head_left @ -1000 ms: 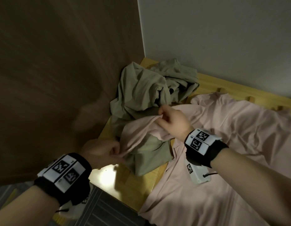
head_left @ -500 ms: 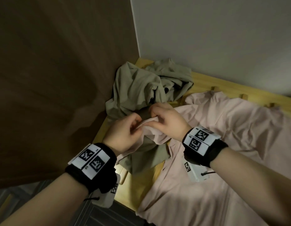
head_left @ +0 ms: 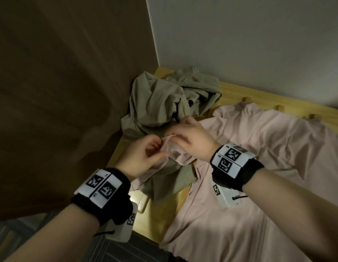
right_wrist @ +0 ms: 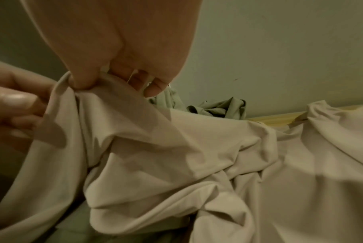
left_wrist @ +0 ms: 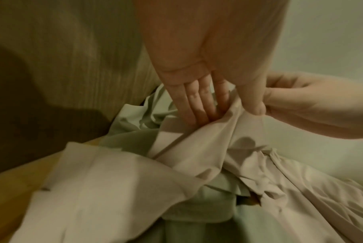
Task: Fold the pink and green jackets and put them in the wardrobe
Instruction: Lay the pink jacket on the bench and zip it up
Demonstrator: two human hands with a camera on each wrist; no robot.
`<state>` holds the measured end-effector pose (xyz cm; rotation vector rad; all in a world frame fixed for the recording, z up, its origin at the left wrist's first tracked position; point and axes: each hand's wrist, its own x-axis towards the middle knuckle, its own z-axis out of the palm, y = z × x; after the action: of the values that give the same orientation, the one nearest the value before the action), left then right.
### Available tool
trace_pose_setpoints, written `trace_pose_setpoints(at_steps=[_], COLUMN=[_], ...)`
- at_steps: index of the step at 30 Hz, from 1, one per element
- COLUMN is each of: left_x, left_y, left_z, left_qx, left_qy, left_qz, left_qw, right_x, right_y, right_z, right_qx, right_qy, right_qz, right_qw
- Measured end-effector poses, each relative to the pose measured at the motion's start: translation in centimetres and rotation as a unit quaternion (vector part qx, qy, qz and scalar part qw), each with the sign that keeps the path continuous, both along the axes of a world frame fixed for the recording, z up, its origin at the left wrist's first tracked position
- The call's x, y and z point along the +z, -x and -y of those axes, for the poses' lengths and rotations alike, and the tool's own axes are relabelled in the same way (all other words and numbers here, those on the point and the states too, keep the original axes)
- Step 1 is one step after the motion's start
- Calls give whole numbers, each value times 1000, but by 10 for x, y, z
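At frame centre, my left hand [head_left: 143, 157] and right hand [head_left: 190, 140] both pinch the pink jacket [head_left: 259, 167] edge; I should draw it taut and clear of the green jacket [head_left: 160, 99].

The crumpled olive-green jacket [head_left: 160, 103] sat jammed in the corner, hemmed in by the tall brown wood-grain panel [head_left: 69, 91] on its left and the pale grey wall [head_left: 249, 44] behind, so no way in from either side. The spread-out pale pink jacket [head_left: 259, 157] covered most of the light wooden slatted platform [head_left: 160, 214] to the right, one end lying over the green one. Both hands, the left hand [head_left: 143, 157] and the right hand [head_left: 190, 140], crowded the overlap. Bare wood lay open along the platform's near-left edge, with dark floor [head_left: 126, 250] below it.
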<state>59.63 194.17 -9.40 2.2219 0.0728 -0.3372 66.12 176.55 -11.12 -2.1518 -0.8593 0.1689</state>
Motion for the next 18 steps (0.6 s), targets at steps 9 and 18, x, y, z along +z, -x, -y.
trace_pose_setpoints(at_steps=[9,18], left_x=[-13,-3], left_y=[-1,15], left_z=[4,-22], left_qx=[66,72], left_qy=[-27,-2], left_qz=[-25,-24], left_qw=[997,997], right_x=[1,-5], right_y=[-2,-5], right_z=[2,3], right_qx=[-32,-155], right_qy=[22,15], right_qz=[56,32], right_qw=[998,987])
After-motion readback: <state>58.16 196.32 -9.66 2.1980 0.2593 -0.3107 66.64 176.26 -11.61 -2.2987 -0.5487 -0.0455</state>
